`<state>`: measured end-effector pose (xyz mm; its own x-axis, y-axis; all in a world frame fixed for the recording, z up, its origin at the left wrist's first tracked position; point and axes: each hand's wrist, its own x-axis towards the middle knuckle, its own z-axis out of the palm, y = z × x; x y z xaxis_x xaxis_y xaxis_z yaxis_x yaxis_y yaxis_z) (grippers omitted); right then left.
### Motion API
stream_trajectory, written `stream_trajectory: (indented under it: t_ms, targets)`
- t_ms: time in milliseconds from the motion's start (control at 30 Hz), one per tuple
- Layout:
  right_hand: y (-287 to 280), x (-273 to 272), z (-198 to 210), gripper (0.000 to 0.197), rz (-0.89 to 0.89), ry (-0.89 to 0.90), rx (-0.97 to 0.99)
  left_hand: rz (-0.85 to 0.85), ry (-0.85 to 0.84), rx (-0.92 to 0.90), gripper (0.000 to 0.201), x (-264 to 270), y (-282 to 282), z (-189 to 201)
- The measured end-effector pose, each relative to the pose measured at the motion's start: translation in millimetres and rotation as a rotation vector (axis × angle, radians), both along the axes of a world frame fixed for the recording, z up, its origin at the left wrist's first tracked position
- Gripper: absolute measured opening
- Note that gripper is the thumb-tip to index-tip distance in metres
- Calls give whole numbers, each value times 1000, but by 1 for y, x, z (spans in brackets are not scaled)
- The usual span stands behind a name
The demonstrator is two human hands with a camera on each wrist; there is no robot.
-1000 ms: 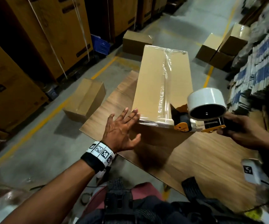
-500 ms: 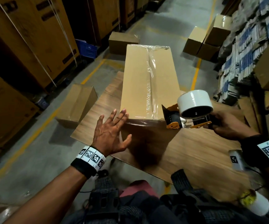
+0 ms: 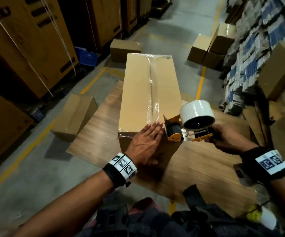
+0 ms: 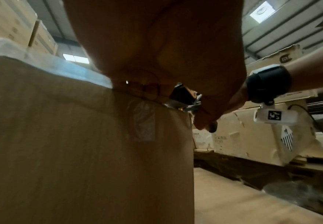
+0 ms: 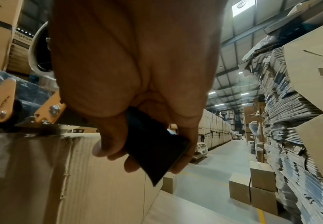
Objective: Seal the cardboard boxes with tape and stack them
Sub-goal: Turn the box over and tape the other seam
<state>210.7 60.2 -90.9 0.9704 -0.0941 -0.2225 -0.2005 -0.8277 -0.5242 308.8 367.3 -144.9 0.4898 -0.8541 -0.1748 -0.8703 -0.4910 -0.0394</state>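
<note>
Long tan cardboard box (image 3: pixel 148 93), its top seam covered with clear tape, standing on a wood-grain board (image 3: pixel 198 168). The left hand (image 3: pixel 146 142) lies flat, fingers straight and together, pressing the box's near top edge. The right hand (image 3: pixel 227 139), fingers wrapped round the black handle, holds an orange tape dispenser with a white roll (image 3: pixel 189 124) against the box's near right corner.
</note>
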Motion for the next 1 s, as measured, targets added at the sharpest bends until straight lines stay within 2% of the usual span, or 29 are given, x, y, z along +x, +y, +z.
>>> stream_trajectory:
  t_ms: [67, 200, 300, 367, 500, 600, 700, 833, 1000]
  targets:
    - [-3, -1, 0, 37, 24, -4, -2, 15, -8, -45, 120, -1, 4, -7]
    - [-11, -7, 4, 42, 42, 10, 35, 64, 9, -246, 95, -5, 6, -10]
    - [-31, -21, 14, 43, 13, -24, -44, 58, 10, -295, 95, -6, 8, -11]
    - [-54, -35, 21, 40, -67, -17, -92, 60, 0, -330, 95, -6, 9, -13]
    - [-92, -61, 28, 38, -158, -8, -112, 45, -25, -402, 93, -6, 9, -18]
    - [-102, -64, 17, 29, -168, -4, -110, 42, -40, -442, 92, -6, 8, -19]
    - [-108, -62, -2, 28, -196, 25, -101, 43, -50, -466, 90, -6, 8, -21]
    - [-107, -63, -25, 35, -179, 59, -63, 49, -55, -459, 90, -5, 7, -22]
    - [-79, -50, -44, 49, -150, 121, -18, 68, -44, -449, 90, -6, 6, -23]
